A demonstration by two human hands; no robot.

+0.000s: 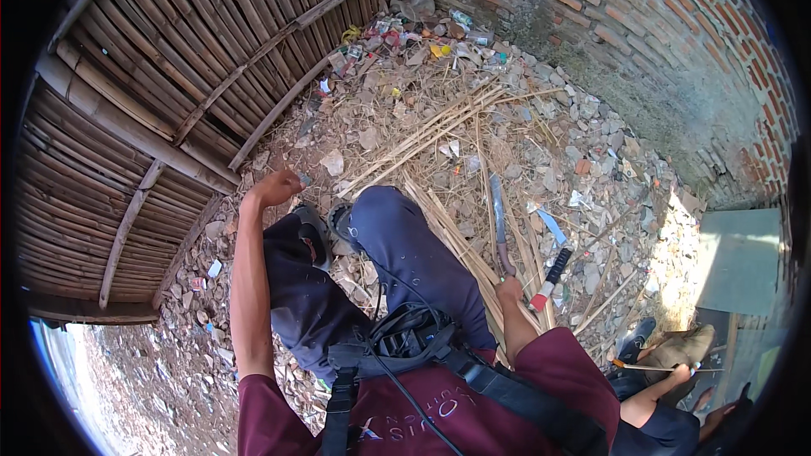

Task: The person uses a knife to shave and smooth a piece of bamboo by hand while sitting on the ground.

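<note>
right hand [509, 289] grip closed round machete [498, 218] handle; left hand [274, 189] grip pinching small grey piece [304, 178] near bamboo strips [460, 241].

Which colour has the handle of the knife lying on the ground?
The knife handle is black with a red end, seen in the head view.

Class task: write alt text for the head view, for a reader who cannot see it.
A seated person's right hand holds a long knife over bamboo strips on rubble. The left hand is raised beside a bamboo fence. A second knife lies nearby.
</note>
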